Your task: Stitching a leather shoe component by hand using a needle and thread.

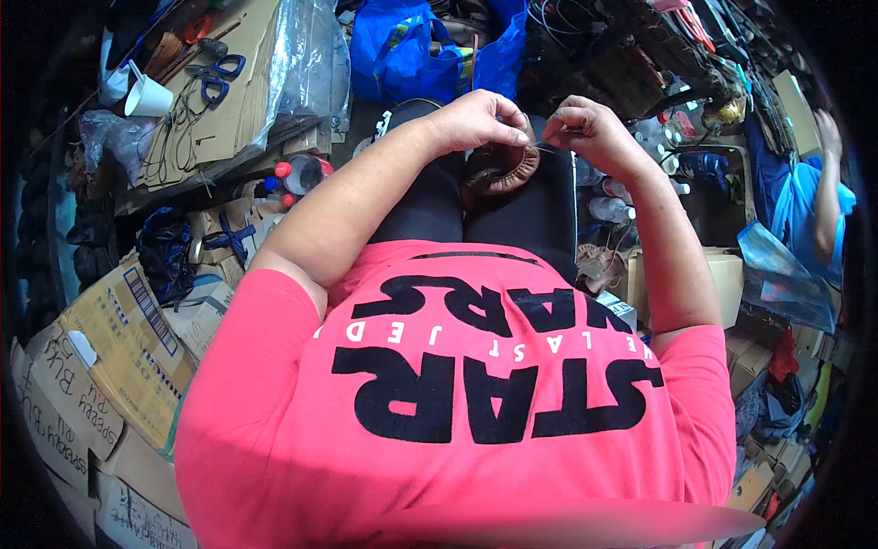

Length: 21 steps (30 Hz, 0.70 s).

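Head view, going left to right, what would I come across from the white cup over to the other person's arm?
White cup → blue-handled scissors → red-capped bottles → brown piece → right hand → other person's arm.

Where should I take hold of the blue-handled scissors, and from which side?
Best by the blue handle loops, coming from the picture's right, the left hand's side. The scissors lie on the cardboard with their loops toward that side and blades pointing away, so fingers should likely meet the handles first.
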### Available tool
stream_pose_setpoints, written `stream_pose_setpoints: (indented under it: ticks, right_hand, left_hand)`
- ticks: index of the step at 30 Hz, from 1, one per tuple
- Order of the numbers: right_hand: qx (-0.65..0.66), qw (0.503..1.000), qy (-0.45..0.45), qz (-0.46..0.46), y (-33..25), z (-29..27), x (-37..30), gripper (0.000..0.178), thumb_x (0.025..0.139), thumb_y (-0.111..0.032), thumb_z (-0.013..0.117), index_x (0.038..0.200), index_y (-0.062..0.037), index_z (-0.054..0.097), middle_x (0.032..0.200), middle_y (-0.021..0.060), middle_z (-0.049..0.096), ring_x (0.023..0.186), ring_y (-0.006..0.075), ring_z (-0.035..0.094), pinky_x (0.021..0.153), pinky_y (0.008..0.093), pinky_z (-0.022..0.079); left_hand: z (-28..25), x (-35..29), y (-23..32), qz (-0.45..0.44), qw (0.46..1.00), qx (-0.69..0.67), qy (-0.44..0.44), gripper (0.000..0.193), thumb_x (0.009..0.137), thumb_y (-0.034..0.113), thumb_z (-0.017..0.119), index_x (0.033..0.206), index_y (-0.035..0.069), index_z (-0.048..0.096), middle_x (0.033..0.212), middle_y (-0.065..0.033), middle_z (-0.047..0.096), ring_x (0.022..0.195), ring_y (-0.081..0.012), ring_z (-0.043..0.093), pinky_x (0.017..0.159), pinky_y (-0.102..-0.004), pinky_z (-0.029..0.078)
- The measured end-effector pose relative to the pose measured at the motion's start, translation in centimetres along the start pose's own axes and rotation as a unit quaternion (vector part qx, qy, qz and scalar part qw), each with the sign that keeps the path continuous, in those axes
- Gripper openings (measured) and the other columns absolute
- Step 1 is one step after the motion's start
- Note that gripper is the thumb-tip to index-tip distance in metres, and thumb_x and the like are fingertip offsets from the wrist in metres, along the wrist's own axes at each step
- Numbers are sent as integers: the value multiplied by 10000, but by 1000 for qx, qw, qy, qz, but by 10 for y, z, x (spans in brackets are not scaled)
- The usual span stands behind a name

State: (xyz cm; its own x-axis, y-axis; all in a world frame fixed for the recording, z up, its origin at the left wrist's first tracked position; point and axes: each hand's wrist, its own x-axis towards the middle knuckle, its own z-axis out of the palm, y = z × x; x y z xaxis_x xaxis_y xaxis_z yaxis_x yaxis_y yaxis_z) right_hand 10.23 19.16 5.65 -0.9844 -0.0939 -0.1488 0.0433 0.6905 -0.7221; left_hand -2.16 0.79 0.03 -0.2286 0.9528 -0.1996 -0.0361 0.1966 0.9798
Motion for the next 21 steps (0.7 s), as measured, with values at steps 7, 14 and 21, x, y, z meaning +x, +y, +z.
stream_pose_setpoints:
  ticks: [7,14,21]
  right_hand:
    - [57,997,60,6,11,19,-16,116,756,15,649,861,-34,651,830,21,553,790,113,562,696,246,459]
    - [5,994,105,22,-5,28,-33,174,727,-7,657,873,-97,683,800,75,562,750,209,609,665,286,482]
    - [-125,988,92,-24,-19,20,-35,159,732,-48,628,868,-118,674,791,115,554,721,317,589,639,363,487]
  left_hand:
    - [2,5,-8,-46,990,-125,-38,215,793,150,668,953,7,658,842,-46,661,762,-115,614,799,-239,453]
    - [4,5,-2,-67,990,-108,-66,290,812,143,631,1062,-3,636,891,-65,671,800,-123,616,818,-255,448]
    - [7,10,-2,-63,991,-64,-101,302,811,111,599,1088,-6,626,915,-69,665,826,-124,610,831,-261,444]
